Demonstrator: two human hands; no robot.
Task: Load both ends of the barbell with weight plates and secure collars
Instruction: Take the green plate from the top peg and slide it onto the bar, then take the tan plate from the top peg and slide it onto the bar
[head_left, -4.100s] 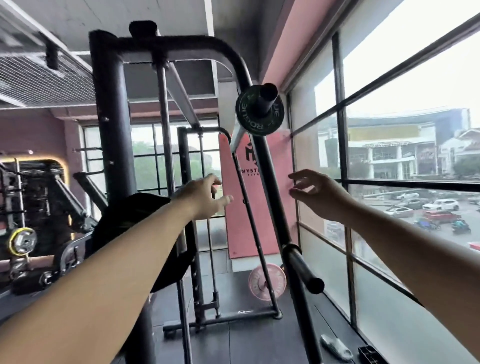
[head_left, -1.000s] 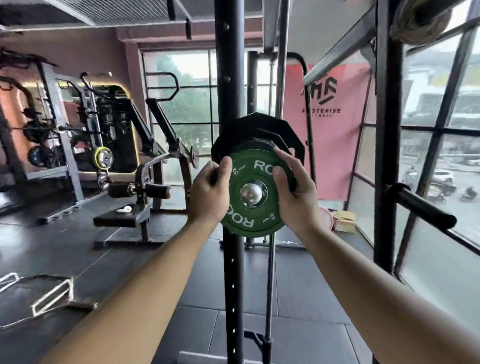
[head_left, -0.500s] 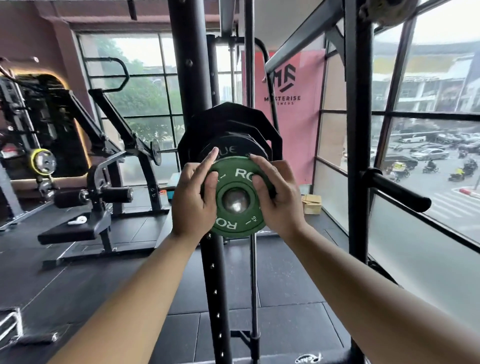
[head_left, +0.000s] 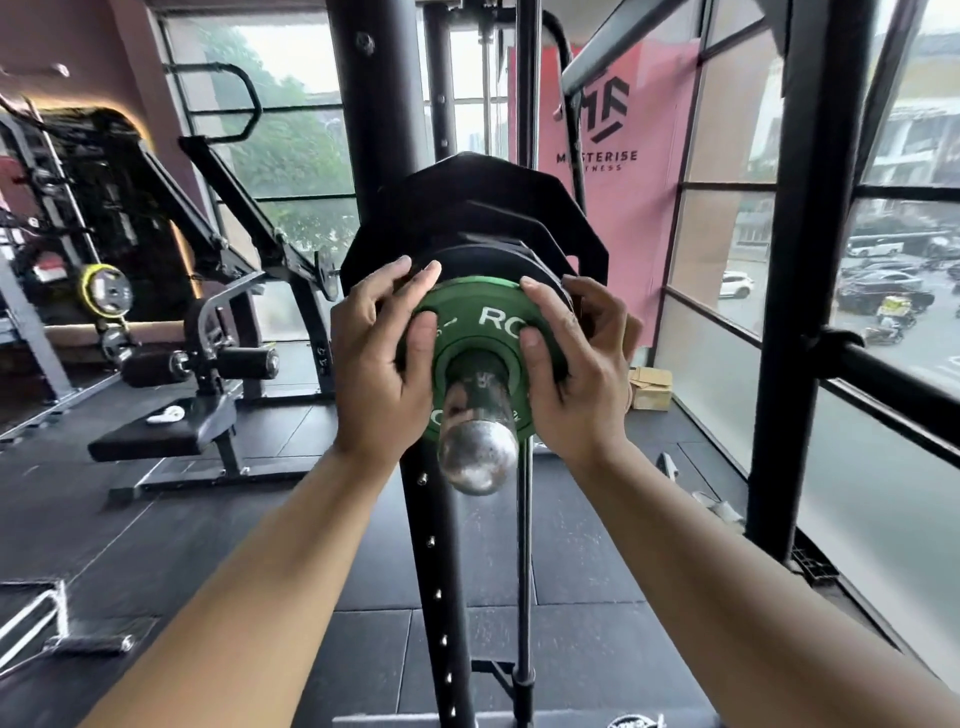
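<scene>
Now my left hand and right hand grip the green plate between them on the sleeve, close to the black plates beyond my fingertips, which a crooked or hasty push could pinch.

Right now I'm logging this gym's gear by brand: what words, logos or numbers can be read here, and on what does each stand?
"RO": white, on the green plate; the rest is behind the right hand.
"M STERISE", then "TNESS" below: pink banner; a rack bar hides the missing letters.
Logo like "MF": same banner, above.
Small marks on the plate's lower face: too blurred.
</scene>
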